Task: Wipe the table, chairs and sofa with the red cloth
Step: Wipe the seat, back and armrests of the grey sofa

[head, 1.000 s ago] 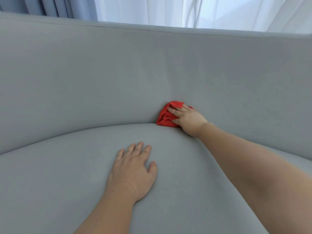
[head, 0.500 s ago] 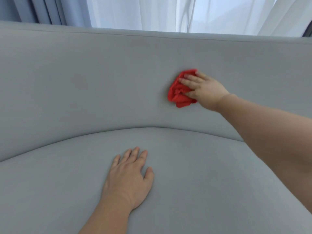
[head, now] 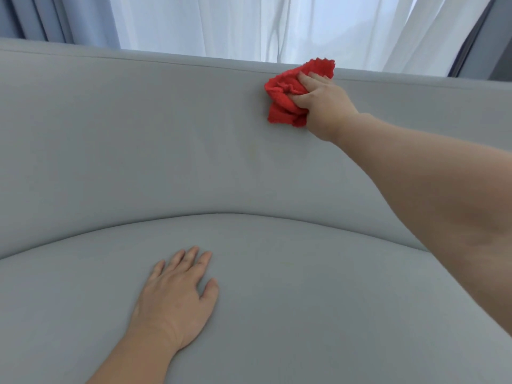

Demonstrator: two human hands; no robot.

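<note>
Nearest, the left hand (head: pixel 177 297) lies palm down on the grey seat (head: pixel 304 314) of the sofa (head: pixel 83 189). Its fingers are straight and slightly spread, the thumb is out to the right, and it holds nothing. Its forearm comes in from the bottom edge. The seat's rear edge curves in an arc where it meets the backrest (head: pixel 138 134), which rises as a broad plain grey face with a thin seam running just below its top edge. The bare right arm reaches in from the right side and crosses over the seat and the backrest. High on the backrest, right of centre, the right hand (head: pixel 324 103) grips the red cloth (head: pixel 285 95), with fingers curled into its folds and the thumb tucked in below. The cloth is bunched up and pressed against the upper face of the backrest. One scalloped corner sticks up past the top edge, and the lower folds hang just below the hand. The two hands are well apart, one low on the seat and one up at the top edge. Behind the sofa hangs a white sheer curtain (head: pixel 249 23) with daylight coming through it. A blue-grey drape (head: pixel 55 18) hangs at the far left, and a dark strip (head: pixel 482 37) stands at the far right.
</note>
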